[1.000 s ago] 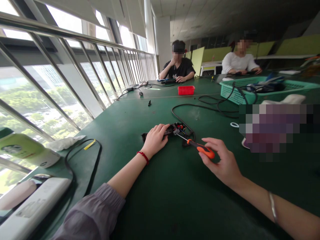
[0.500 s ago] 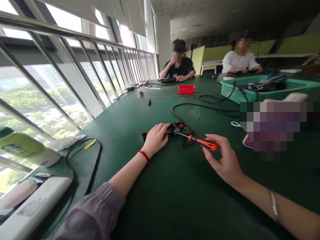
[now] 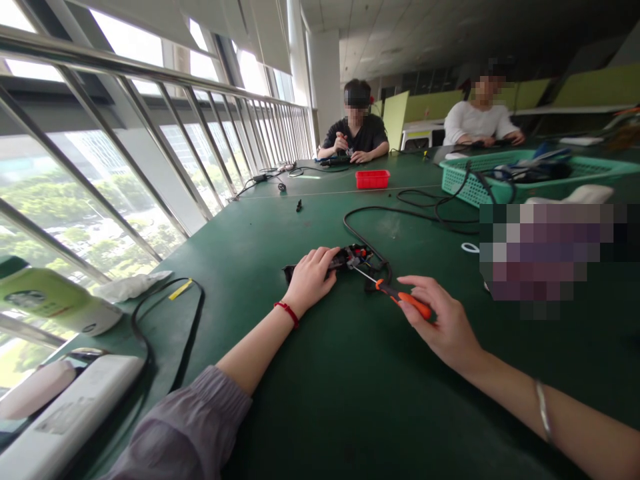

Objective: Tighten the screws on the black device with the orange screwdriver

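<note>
My left hand (image 3: 311,278) lies curled over a small black device (image 3: 350,257) with red and white parts, pressing it onto the green table (image 3: 325,387). My right hand (image 3: 443,321) pinches the orange handle of a screwdriver (image 3: 400,297). The screwdriver's metal tip points up-left and touches the exposed end of the device. A black cable (image 3: 367,230) runs from the device toward the far right.
A red tray (image 3: 373,179) and a teal basket (image 3: 525,179) of cables sit farther back. Two people sit at the far end. A looped black cable (image 3: 165,320), a white box (image 3: 70,417) and a green-white object (image 3: 50,300) lie at the left by the railing.
My right hand dropped slightly and tilted the screwdriver handle down, keeping the tip on the device. My left hand stayed put. The far person in black lowered a hand to the table.
</note>
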Available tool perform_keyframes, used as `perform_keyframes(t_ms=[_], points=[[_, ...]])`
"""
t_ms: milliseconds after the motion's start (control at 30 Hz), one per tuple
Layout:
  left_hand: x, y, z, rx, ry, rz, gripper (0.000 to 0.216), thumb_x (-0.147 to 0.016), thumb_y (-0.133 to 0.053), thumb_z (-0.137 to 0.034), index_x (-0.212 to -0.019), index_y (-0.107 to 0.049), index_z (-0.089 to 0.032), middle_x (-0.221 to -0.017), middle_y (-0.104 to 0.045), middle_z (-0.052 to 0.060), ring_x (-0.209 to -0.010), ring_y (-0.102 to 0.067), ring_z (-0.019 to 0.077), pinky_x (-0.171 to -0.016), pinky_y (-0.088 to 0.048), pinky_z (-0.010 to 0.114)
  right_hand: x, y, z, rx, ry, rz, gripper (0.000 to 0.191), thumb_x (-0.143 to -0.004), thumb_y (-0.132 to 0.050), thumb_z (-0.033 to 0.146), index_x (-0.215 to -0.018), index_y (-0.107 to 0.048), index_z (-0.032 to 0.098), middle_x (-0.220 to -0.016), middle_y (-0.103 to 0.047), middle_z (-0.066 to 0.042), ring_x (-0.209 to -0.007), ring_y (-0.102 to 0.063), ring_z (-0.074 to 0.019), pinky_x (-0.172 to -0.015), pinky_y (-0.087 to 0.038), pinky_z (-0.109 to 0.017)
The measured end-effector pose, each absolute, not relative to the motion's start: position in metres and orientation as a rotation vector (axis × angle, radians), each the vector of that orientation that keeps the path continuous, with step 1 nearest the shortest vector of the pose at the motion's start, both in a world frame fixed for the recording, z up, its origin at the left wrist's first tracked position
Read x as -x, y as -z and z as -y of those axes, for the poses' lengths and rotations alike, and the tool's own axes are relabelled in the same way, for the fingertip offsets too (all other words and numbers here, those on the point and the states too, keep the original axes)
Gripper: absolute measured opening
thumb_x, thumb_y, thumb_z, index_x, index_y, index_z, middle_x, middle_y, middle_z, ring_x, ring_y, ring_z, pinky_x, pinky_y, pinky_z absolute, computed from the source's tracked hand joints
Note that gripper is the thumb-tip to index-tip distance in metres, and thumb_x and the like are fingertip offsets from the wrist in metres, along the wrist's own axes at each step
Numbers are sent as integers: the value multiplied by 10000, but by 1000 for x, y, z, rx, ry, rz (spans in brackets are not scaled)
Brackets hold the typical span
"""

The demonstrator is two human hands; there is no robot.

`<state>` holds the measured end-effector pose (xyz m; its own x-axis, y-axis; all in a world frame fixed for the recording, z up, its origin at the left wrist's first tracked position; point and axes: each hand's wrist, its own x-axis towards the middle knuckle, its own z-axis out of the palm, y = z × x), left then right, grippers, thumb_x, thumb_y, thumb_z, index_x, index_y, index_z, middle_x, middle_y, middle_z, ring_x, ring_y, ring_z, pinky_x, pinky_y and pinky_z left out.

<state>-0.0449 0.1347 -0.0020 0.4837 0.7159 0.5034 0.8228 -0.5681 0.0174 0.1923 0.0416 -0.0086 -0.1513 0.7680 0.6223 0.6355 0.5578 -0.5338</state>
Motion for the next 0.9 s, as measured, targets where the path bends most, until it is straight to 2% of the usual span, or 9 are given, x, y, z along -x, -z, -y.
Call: perform_keyframes(t_ms=[167, 200, 367, 400, 533, 600, 700, 733, 900], points=[[44, 1, -135, 2505, 683, 1324, 437, -817, -462, -173, -1254, -443, -194, -1125, -568, 67, -1018, -532, 215, -887, -459, 346, -194, 10, -44, 1083, -22, 1722, 369, -845, -537, 264, -1203, -459, 214, -1038, -617, -90, -930, -622, -205, -808, -502, -347], [44, 2, -135, 2505, 683, 1322, 435, -819, -460, -173, -1252, -444, -192, -1123, -568, 66, -1019, -532, 215, -887, -458, 345, -194, 10, -44, 1087, -23, 1722, 359, -846, -534, 262, -1195, -466, 215, -1050, -613, -91, -946, -616, -208, -818, -498, -351], [45, 2, -135, 2512, 689, 1318, 440, -820, -461, -174, -1259, -438, -189, -1129, -567, 72, -1023, -529, 219, -891, -459, 355, -194, 12, -44, 1194, -225, 1850, 274, -881, -488, 317, -1135, -497, 213, -667, -593, 5, -694, -611, -185, -692, -504, -340], [45, 2, -135, 2516, 690, 1319, 442, -818, -461, -173, -1259, -437, -192, -1129, -566, 71, -1025, -530, 219, -893, -459, 355, -194, 12, -44, 1188, -222, 1829, 290, -876, -495, 314, -1146, -488, 210, -682, -597, 2, -697, -612, -184, -701, -505, -343], [45, 1, -135, 2518, 689, 1320, 441, -815, -459, -170, -1255, -441, -200, -1118, -566, 67, -1023, -534, 216, -896, -458, 348, -194, 13, -45, 1113, -102, 1668, 393, -817, -565, 270, -1190, -458, 208, -1008, -610, -82, -917, -619, -206, -822, -497, -365], [45, 2, -135, 2517, 690, 1319, 439, -816, -458, -170, -1254, -441, -200, -1116, -568, 67, -1019, -533, 217, -894, -459, 350, -194, 13, -45, 1130, -139, 1699, 365, -824, -557, 272, -1173, -470, 211, -947, -621, -66, -880, -624, -201, -805, -500, -361], [45, 2, -135, 2517, 697, 1315, 437, -818, -459, -170, -1254, -442, -197, -1123, -568, 69, -1022, -530, 217, -893, -459, 351, -193, 12, -44, 1184, -265, 1820, 281, -871, -500, 303, -1139, -490, 219, -679, -595, 7, -684, -612, -175, -701, -503, -335], [45, 2, -135, 2516, 697, 1315, 436, -819, -459, -170, -1253, -442, -196, -1124, -568, 69, -1023, -530, 217, -891, -459, 350, -193, 12, -44, 1185, -274, 1833, 281, -876, -493, 306, -1143, -488, 219, -659, -589, 14, -664, -607, -172, -690, -502, -331], [44, 2, -135, 2516, 699, 1308, 432, -819, -461, -171, -1251, -445, -181, -1118, -570, 73, -1017, -530, 218, -888, -458, 350, -194, 13, -44, 1089, -97, 1679, 390, -819, -563, 261, -1191, -459, 212, -1039, -609, -85, -942, -621, -208, -822, -500, -353]])
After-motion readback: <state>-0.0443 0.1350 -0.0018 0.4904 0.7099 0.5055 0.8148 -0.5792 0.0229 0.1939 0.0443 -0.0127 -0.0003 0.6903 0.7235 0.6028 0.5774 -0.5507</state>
